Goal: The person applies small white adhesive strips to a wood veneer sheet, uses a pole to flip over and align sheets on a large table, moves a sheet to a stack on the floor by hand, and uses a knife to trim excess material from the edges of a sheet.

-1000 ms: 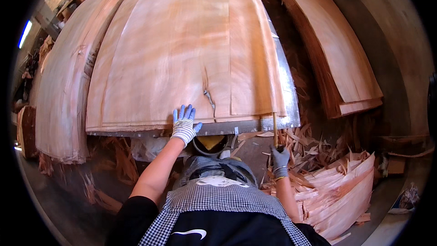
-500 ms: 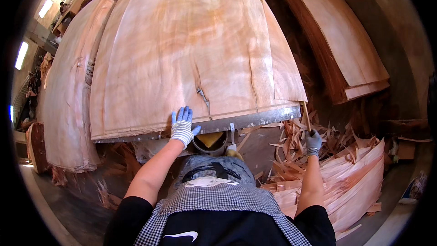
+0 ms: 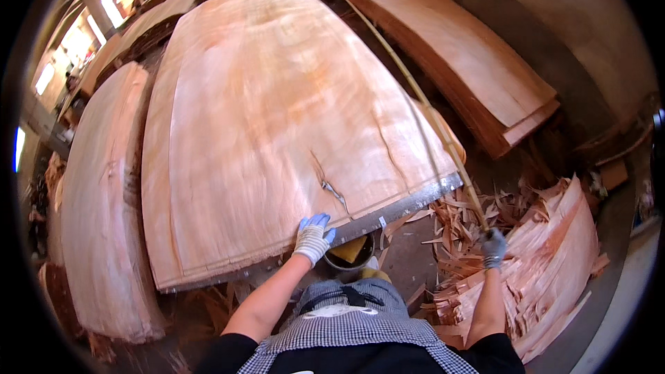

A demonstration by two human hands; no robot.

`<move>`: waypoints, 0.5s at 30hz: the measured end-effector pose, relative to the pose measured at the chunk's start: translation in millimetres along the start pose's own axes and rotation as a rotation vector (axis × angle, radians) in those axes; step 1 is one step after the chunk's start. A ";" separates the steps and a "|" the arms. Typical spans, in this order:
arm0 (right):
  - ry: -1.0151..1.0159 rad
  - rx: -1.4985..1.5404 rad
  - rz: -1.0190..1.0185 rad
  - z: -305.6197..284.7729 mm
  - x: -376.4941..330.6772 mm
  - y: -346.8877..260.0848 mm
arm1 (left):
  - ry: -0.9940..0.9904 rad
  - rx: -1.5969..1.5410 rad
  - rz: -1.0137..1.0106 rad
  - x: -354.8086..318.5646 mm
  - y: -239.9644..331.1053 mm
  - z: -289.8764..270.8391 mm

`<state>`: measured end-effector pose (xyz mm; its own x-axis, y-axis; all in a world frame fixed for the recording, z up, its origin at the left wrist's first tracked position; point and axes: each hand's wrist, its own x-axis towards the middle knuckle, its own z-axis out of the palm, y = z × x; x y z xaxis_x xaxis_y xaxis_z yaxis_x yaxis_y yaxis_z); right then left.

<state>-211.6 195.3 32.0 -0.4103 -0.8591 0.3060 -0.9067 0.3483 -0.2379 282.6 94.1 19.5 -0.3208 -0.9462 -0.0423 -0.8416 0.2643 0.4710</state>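
Note:
A broad stack of thin wood veneer sheets [image 3: 256,118] lies before me, with a dark metal strip [image 3: 415,201] along its near edge. My left hand [image 3: 314,239], in a striped white and blue glove, rests open on that edge, fingers stretched out. A torn split [image 3: 334,192] shows in the top sheet just beyond it. My right hand [image 3: 493,248], in a grey glove, is closed around the near end of a long thin bamboo pole [image 3: 415,90]. The pole runs away from me along the stack's right edge, over the top sheet's near right corner.
Another veneer stack [image 3: 104,201] stands close on the left, and one more [image 3: 450,48] lies at the far right. Loose scraps [image 3: 454,228] and a heap of torn veneer [image 3: 547,270] cover the right floor. A dark bucket [image 3: 337,264] with something yellow inside sits below the near edge.
The pole, mostly hidden before, now lies in view along the stack's right side. The narrow sheet at the right corner no longer lies flat there. My view has shifted; my left hand stays on the edge.

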 end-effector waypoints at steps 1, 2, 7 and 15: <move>0.010 0.013 0.017 4.5 -21.9 -8.5 | 0.108 -0.090 0.026 1.3 7.8 -2.2; 0.017 0.029 0.039 9.0 -45.9 -28.4 | 0.146 -0.106 0.052 -1.0 12.4 -4.8; -0.383 0.485 0.232 0.5 -123.7 -175.0 | 0.156 -0.294 0.081 -34.2 16.4 7.0; -0.645 0.768 -0.249 -0.9 -166.7 -325.5 | 0.183 -1.333 -0.460 2.1 -40.9 -14.6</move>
<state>151.8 225.5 59.3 0.1159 -0.9907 -0.0714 -0.5586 -0.0056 -0.8294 322.7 78.6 13.0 0.0110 -0.9358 -0.3523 0.2114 -0.3422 0.9155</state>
